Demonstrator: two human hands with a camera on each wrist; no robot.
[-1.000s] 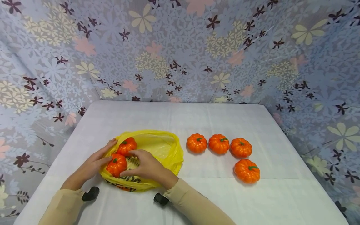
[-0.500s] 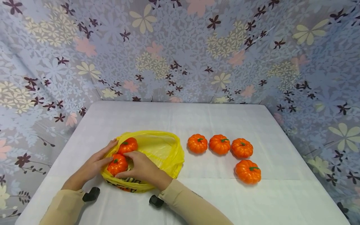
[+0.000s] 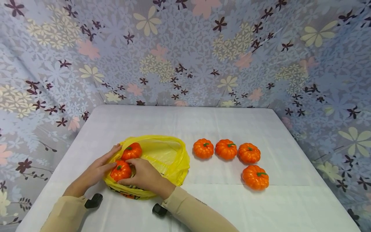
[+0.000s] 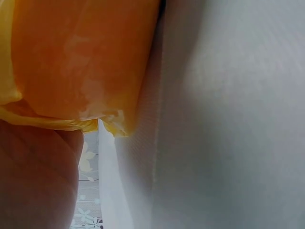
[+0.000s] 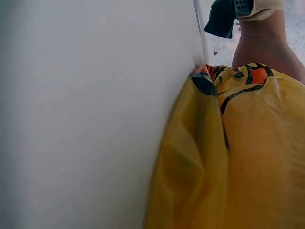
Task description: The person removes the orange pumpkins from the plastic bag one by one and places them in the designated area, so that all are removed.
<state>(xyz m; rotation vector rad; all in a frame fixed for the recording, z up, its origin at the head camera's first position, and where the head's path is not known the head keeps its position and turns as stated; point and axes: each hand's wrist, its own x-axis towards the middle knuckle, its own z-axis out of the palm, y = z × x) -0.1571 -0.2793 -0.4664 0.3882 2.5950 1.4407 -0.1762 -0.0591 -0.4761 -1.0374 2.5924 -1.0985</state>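
Observation:
A yellow plastic bag lies spread with its mouth up on the left half of the table, two small orange pumpkins inside. My left hand holds the bag's left rim, fingers along the outside and thumb over the edge by the nearer pumpkin. With thumb and fingers, my right hand grips that nearer pumpkin from its right side. Just behind it sits the farther pumpkin. In the left wrist view, orange shows through the bag wall. The right wrist view shows the bag's printed outside, hiding my right fingers.
Right of the bag, three pumpkins stand in a row: a left one, a middle one and a right one. A further pumpkin sits nearer. Floral cloth hangs around the white table.
My right hand has moved slightly left and closed in around the nearer pumpkin, covering more of the bag's print. The left hand keeps its place on the rim.

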